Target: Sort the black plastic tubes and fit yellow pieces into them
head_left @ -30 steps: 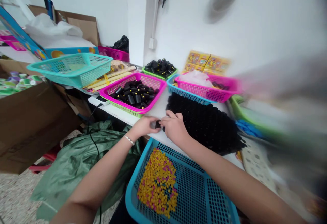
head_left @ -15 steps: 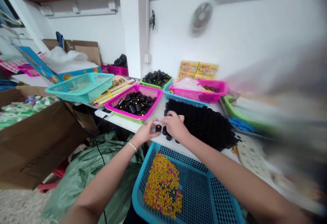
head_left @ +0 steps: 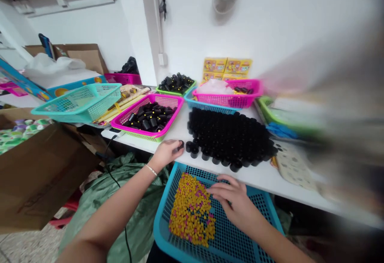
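Right hand (head_left: pixel 235 199) over blue basket (head_left: pixel 161 219)

Your right hand has left the table (head_left: pixel 179 127); its fingers spread apart beside the yellow pieces (head_left: pixel 189 211). Your left hand (head_left: pixel 164 153) still pinches the black piece (head_left: pixel 181 145) at the table's edge.

Smooth plastic basket (head_left: pixel 159 226), matt cardboard box (head_left: pixel 45 175)

- Left hand (head_left: pixel 164 155) hides part of a little black piece (head_left: pixel 181 145).
- Blue basket (head_left: pixel 162 217): bottom cut off.
- Brown box (head_left: pixel 45 179): left side cut off.
- Far-right stuff (head_left: pixel 339 127): blurry, maybe plastic.
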Available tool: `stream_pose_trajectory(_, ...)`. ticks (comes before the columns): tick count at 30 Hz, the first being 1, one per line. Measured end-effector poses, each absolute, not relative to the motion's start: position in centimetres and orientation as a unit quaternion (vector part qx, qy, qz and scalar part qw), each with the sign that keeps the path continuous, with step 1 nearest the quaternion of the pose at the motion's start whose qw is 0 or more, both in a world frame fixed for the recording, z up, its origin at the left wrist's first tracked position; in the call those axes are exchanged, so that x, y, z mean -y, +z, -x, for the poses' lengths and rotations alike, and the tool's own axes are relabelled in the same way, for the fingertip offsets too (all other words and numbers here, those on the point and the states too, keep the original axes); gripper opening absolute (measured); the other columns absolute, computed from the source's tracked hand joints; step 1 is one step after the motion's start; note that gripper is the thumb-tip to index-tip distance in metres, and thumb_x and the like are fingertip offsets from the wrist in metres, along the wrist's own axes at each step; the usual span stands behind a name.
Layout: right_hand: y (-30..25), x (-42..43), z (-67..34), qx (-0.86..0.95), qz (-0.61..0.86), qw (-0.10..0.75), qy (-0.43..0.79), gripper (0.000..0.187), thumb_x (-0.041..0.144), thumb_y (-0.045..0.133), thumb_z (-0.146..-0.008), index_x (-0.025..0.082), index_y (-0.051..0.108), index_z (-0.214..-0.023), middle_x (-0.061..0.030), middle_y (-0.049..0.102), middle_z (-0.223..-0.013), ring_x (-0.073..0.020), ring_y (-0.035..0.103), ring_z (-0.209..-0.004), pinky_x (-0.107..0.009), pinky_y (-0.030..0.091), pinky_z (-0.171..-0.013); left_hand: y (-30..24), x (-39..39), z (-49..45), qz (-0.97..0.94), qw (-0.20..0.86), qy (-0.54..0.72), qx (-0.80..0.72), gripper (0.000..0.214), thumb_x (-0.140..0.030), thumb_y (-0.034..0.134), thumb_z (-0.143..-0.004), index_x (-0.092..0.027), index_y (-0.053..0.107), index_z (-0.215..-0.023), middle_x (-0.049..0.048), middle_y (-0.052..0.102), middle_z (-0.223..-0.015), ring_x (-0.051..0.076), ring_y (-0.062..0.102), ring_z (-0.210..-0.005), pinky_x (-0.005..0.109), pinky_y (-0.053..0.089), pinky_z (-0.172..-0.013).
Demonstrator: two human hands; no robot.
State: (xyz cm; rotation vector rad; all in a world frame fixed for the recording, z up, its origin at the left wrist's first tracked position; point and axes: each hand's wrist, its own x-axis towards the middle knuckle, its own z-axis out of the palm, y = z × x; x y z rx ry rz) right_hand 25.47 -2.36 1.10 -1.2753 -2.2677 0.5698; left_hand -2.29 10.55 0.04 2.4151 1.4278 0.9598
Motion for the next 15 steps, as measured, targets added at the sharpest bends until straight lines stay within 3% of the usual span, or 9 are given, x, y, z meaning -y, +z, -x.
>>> stream_pose_trajectory(5,0.6,4.3,-25.5,0.832,0.436,0.182,0.292,0.033,0.012,0.05,-0.088,0.032,0.075,-0.094,-0.0036,0.076,-0.092,-0.0303,0.058,-0.11,-0.051,0.041,-0.088,0.2,-10.3,2.5,-0.792,0.093,0.33,-0.505,0.02,-0.038,0.063,-0.086,-0.021,0.064,-0.097,0.0062,0.073,-0.099,0.022,0.069,-0.09,0.033,0.053,-0.083)
stream_pose_trajectory(8,1.3,3.9,-24.9,0.796,0.43,0.211,0.37,0.027,0.021,0.052,-0.09,0.031,0.076,-0.093,-0.0042,0.075,-0.093,-0.0256,0.063,-0.097,-0.046,0.047,-0.087,1.4,-8.8,2.2,-0.776,0.104,0.358,-0.509,0.034,-0.034,0.067,-0.084,-0.022,0.056,-0.113,0.005,0.074,-0.1,0.02,0.071,-0.09,0.031,0.055,-0.081)
stream_pose_trajectory(10,2.1,3.5,-24.2,0.735,0.445,0.26,0.44,0.024,0.033,0.053,-0.092,0.03,0.073,-0.105,-0.0064,0.073,-0.098,-0.0229,0.065,-0.089,-0.041,0.051,-0.081,2.6,-6.4,1.4,-0.753,0.111,0.398,-0.512,0.055,-0.032,0.066,-0.085,-0.022,0.04,-0.132,0.0064,0.073,-0.104,0.019,0.071,-0.091,0.031,0.057,-0.081)
stream_pose_trajectory(12,3.2,3.4,-23.1,0.651,0.445,0.325,0.522,0.04,0.044,0.055,-0.09,0.029,0.061,-0.127,-0.0085,0.068,-0.108,-0.0206,0.065,-0.083,-0.038,0.055,-0.073,4.1,-3.3,0.1,-0.728,0.125,0.453,-0.5,0.07,-0.03,0.067,-0.086,-0.024,0.026,-0.142,0.0075,0.073,-0.109,0.018,0.071,-0.095,0.031,0.058,-0.082)
stream_pose_trajectory(13,3.7,3.5,-22.5,0.609,0.43,0.358,0.563,0.052,0.048,0.057,-0.089,0.03,0.051,-0.137,-0.009,0.065,-0.114,-0.0192,0.065,-0.081,-0.037,0.055,-0.071,4.9,-1.6,-0.7,-0.733,0.125,0.461,-0.485,0.07,-0.029,0.069,-0.084,-0.026,0.03,-0.141,0.0064,0.072,-0.11,0.018,0.071,-0.097,0.031,0.058,-0.084)
stream_pose_trajectory(15,4.7,4.0,-21.3,0.541,0.387,0.411,0.623,0.068,0.052,0.059,-0.087,0.033,0.036,-0.147,-0.0088,0.061,-0.123,-0.0176,0.065,-0.082,-0.036,0.056,-0.073,6.3,1.2,-2.3,-0.781,0.087,0.45,-0.425,0.047,-0.025,0.07,-0.084,-0.027,0.052,-0.127,0.0051,0.072,-0.111,0.019,0.07,-0.099,0.033,0.057,-0.089)
